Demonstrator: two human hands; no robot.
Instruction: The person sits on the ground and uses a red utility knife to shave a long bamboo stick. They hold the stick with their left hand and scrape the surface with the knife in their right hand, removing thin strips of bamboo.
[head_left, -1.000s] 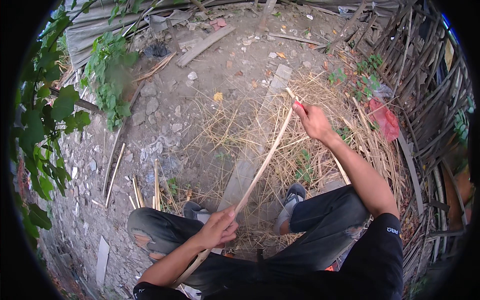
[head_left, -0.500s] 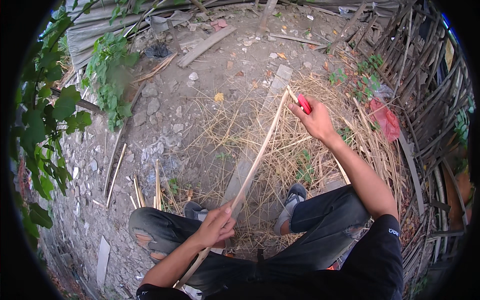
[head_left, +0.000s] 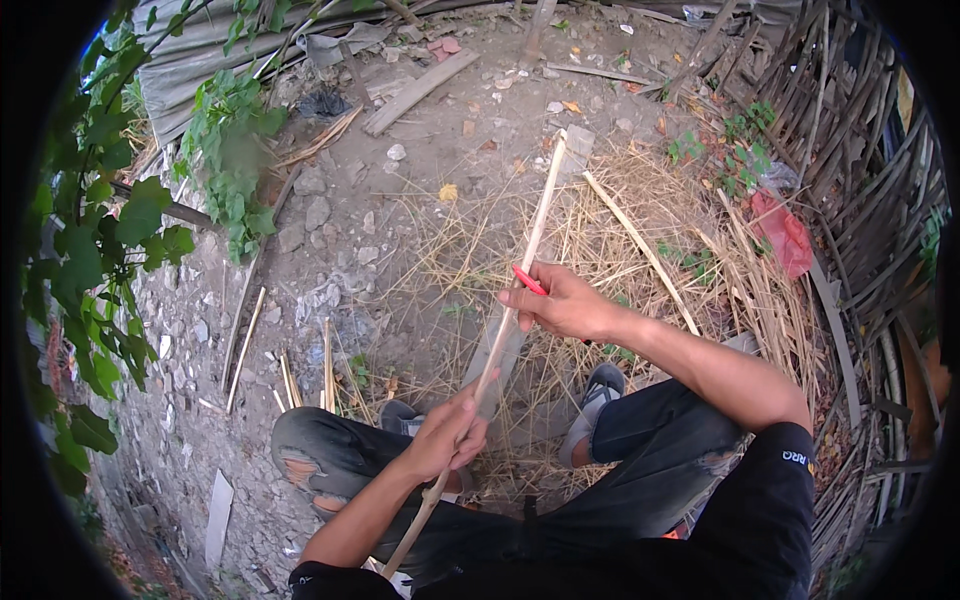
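Note:
A long pale wooden stick (head_left: 541,208) slants up from beside my left thigh, peeled-looking at the far end and knobbly near me. My left hand (head_left: 450,434) is closed around its lower part, above my left knee. In my right hand (head_left: 562,303) is a small red-handled tool (head_left: 529,280), pressed against the middle of the stick. Any blade on it is hidden by the fingers and the stick. Under the right forearm and beyond it, a second pale stick (head_left: 640,240) lies on the straw-like strips.
A grey plank (head_left: 490,350) lies between my feet, under the strips (head_left: 640,180). Split strips (head_left: 770,320) and a red plastic bag (head_left: 782,235) are at the right, by a stick fence (head_left: 850,150). Leafy vines (head_left: 125,230) hang at the left. Stones dot the ground.
My right hand has come down and left along the stick with the red-handled tool, from its far tip to its middle. The stick's far end has risen slightly.

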